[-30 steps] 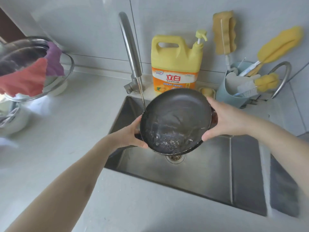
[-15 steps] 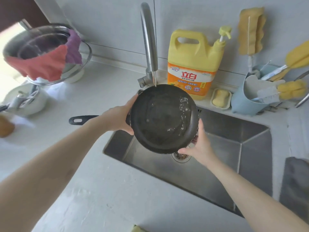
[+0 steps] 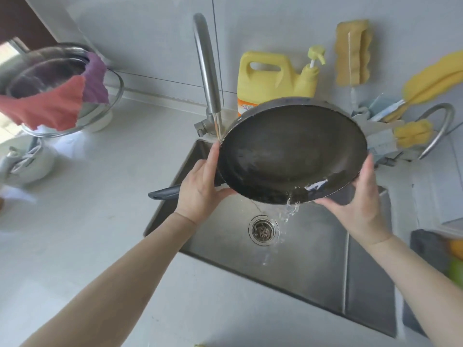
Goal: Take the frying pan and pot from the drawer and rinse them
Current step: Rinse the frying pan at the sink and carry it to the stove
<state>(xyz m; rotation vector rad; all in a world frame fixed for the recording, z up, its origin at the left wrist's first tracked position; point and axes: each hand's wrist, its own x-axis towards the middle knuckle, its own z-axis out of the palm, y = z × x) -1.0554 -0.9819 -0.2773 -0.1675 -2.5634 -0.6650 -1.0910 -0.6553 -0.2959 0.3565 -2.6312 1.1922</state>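
Your two forearms cross the near edge of the tabletop (image 3: pixel 75 221) and reach over the sink (image 3: pixel 313 266), whose near rim runs slantwise from left to lower right. The basin floor around the drain (image 3: pixel 263 230) lies bare on both sides, with open steel toward the right wall.

Your left hand (image 3: pixel 200 189) grips the frying pan (image 3: pixel 290 151) where the handle meets the bowl, fingers curled round it and the forefinger laid up along the left rim. The dark handle (image 3: pixel 164 193) juts left past the sink's left edge, just above the tabletop. Your right hand (image 3: pixel 360 196) cups the pan's lower right rim, thumb on the edge and fingers beneath.

The pan hangs above the middle of the sink, tilted with its near right edge lowest; water (image 3: pixel 288 211) spills from that edge and falls just right of the drain.

The tap (image 3: pixel 208 71) stands at the sink's far left corner, its stream striking the pan's upper left rim. Behind the pan's far rim, close by, stand a yellow detergent bottle (image 3: pixel 273 78) and a holder of brushes (image 3: pixel 385 136). At the tabletop's far left, well apart, sits a metal bowl (image 3: pixel 50 71) draped with cloths (image 3: pixel 55 106).
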